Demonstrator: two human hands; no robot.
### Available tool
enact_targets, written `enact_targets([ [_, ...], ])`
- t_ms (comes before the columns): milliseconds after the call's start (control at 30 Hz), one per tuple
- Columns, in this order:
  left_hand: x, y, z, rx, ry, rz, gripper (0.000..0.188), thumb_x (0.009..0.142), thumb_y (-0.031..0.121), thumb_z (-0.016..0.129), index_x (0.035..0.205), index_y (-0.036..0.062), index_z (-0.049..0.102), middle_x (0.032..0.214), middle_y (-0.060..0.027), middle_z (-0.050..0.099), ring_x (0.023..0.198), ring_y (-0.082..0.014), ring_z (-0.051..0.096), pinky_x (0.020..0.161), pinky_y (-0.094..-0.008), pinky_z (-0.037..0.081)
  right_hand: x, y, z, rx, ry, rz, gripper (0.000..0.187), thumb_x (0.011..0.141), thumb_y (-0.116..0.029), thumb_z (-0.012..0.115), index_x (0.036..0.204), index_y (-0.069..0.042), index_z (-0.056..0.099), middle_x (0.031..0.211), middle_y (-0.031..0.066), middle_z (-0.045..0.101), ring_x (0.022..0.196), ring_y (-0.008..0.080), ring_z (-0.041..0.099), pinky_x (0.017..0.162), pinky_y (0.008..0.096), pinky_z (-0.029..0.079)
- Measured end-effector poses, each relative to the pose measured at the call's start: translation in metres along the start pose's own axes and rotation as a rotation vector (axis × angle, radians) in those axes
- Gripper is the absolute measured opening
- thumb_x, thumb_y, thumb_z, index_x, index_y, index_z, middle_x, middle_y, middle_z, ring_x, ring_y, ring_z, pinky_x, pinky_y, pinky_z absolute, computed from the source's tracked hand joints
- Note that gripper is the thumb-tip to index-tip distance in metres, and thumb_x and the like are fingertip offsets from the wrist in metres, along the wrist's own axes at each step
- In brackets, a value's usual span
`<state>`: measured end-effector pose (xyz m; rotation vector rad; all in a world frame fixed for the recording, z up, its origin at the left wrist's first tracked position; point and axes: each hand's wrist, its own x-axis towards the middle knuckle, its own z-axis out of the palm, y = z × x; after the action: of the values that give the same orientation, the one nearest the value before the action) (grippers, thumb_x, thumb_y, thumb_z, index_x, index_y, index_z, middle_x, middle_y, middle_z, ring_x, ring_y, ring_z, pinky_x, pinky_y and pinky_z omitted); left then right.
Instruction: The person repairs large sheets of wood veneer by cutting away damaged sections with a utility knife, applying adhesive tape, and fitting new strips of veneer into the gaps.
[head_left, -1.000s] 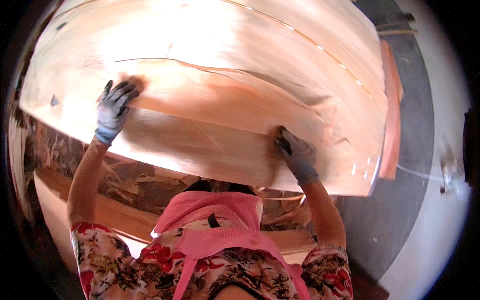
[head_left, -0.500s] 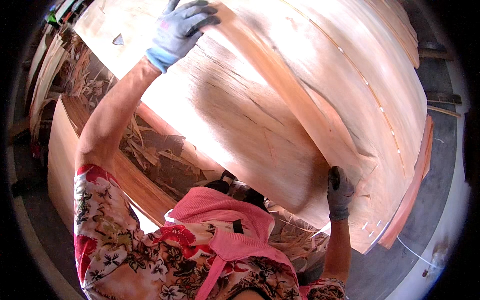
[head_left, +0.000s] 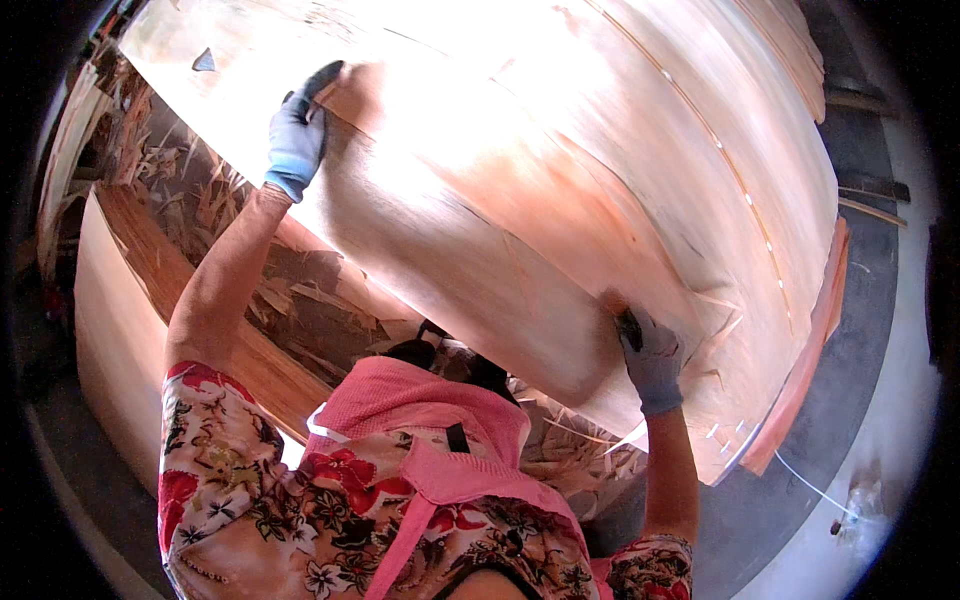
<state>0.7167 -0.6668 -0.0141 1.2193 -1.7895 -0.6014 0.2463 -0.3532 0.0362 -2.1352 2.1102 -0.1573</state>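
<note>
Torn wood scraps (head_left: 300,290) litter the floor on the near side of a broad, pale wood sheet (head_left: 450,265), which fills most of the space in front of the worker. Strong light washes out its far left part. A long, thin strip of reddish wood (head_left: 545,195) lies across it, slanting from the left hand (head_left: 303,125) down toward the right hand (head_left: 652,355).

Both hands wear grey gloves with dark fingertips. On the left one the fingers reach out close together, their tips at the strip's far end; I cannot tell whether they pinch it. The right fingers curl in at the strip's near edge, toward its other end, and whether they grip it is hidden from me.

Beyond the strip, a narrow gold line (head_left: 718,147) dotted with bright flecks curves over the wood. A dark triangular mark (head_left: 204,60) sits near the upper left corner. The worker, in a pink apron (head_left: 420,405) and flowered shirt (head_left: 330,510), stands against the near edge. More wood sheets (head_left: 120,310) curve at lower left, and a white cord (head_left: 808,483) trails over the floor at right.
</note>
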Motion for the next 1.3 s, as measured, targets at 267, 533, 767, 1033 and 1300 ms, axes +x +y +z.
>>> enact_targets([
  [267,-0.003,-0.031,-0.006,0.713,0.031,0.237,0.050,0.100,0.038,0.048,0.147,0.0205,0.044,0.147,-0.0030,0.051,0.136,-0.0240,0.046,0.117,-0.0510,0.022,0.004,0.024,-0.056,0.510,0.224,0.472,0.020,0.097,-0.006,0.057,0.113,0.003,0.065,0.089,0.0109,0.072,0.065,0.0132,0.063,0.060,0.0272,0.050],
  [533,-0.048,0.088,0.035,0.421,-0.201,0.487,0.051,0.098,0.031,0.050,0.146,0.0165,0.044,0.149,-0.0039,0.048,0.143,-0.0237,0.038,0.121,-0.0483,0.017,-0.013,-0.008,-0.052,0.615,0.070,0.459,0.030,0.096,-0.003,0.054,0.125,-0.001,0.060,0.083,0.0068,0.065,0.068,0.0129,0.061,0.064,0.0300,0.051],
  [767,-0.047,0.040,0.029,0.521,-0.033,0.348,0.051,0.099,0.028,0.052,0.147,0.0161,0.044,0.150,-0.0048,0.047,0.142,-0.0248,0.040,0.120,-0.0451,0.019,0.030,-0.129,-0.003,0.205,-0.369,0.025,0.062,0.090,-0.032,0.064,0.145,-0.012,0.045,0.094,0.0136,0.069,0.080,0.0317,0.068,0.074,0.0407,0.053],
  [1033,-0.063,-0.009,-0.006,0.537,0.111,0.268,0.051,0.101,0.035,0.047,0.149,0.0214,0.042,0.149,-0.0015,0.048,0.140,-0.0239,0.041,0.119,-0.0513,0.016,0.027,-0.136,-0.018,0.571,-0.722,-0.238,0.051,0.093,-0.029,0.061,0.136,-0.005,0.050,0.100,0.0167,0.068,0.094,0.0289,0.068,0.080,0.0396,0.051],
  [1300,-0.036,0.017,-0.001,0.508,0.178,0.123,0.049,0.100,0.026,0.052,0.148,0.0197,0.043,0.149,0.0014,0.048,0.138,-0.0218,0.045,0.120,-0.0468,0.020,0.109,-0.119,-0.035,0.755,-0.258,0.012,0.031,0.098,-0.008,0.052,0.129,-0.003,0.053,0.100,0.0177,0.067,0.070,0.0196,0.061,0.072,0.0366,0.051],
])
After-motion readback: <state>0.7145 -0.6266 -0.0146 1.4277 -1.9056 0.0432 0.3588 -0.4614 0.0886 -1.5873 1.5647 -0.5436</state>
